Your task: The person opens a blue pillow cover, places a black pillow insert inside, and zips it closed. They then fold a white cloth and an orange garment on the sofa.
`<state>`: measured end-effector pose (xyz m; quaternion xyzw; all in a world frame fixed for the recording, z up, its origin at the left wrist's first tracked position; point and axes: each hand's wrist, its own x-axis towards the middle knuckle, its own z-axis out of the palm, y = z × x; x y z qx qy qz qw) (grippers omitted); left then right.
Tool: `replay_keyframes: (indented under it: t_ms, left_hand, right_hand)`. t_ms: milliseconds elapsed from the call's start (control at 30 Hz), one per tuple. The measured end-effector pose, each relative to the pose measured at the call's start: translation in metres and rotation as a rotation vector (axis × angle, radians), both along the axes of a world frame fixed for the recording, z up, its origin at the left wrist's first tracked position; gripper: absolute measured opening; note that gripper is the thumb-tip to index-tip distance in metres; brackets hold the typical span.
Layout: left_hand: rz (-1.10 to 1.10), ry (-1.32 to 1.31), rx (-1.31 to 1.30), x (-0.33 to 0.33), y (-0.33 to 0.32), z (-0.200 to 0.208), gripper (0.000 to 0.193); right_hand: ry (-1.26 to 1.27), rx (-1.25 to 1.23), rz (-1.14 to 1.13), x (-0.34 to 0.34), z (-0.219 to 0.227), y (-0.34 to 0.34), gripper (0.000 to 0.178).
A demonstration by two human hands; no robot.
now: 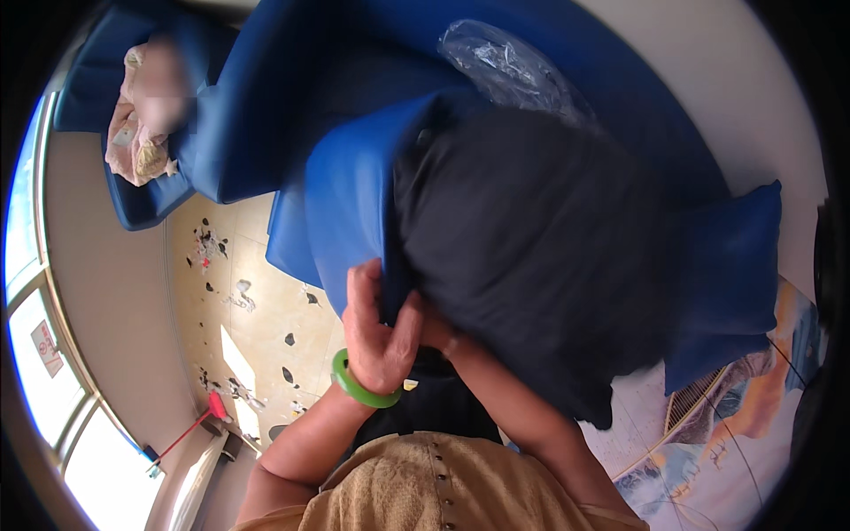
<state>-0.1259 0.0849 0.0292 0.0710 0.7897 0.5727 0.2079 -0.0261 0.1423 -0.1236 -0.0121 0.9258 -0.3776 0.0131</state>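
A large, puffy cushion [531, 239] of black cloth, slightly blurred, lies in front of me across the blue sofa. Along its left side runs a smooth blue cover [347, 190], its edge folded open against the black cloth. My left hand [382, 332], with a green bangle on the wrist, is closed at the near end of that edge, fingers on the blue side and thumb on the dark side. Close beside it, my right hand [436, 333] reaches in from the right against the cushion's near edge. Its fingers are hidden behind my left hand and the cloth.
A crumpled clear plastic bag [513, 66] lies on the blue sofa [602, 40]. Blue cushions [726, 265] are at right, above a patterned rug [708, 442]. Scraps litter the tiled floor [257, 327]; a red broom [215, 407] is at lower left. A pink cloth [133, 146] lies far left.
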Motion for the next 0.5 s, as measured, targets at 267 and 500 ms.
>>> replay_keyframes:
  t_ms: [267,500]
  left_hand:
    - [-0.144,0.062,-0.21,-0.04,-0.025,0.009,0.069]
    - [-0.343,0.536,-0.574,-0.08,0.01,0.01,0.016]
  right_hand:
    - [-0.54,-0.679,-0.542,-0.015,0.0,-0.015,0.038]
    - [-0.771,-1.351,-0.828,-0.008,0.024,-0.039,0.035]
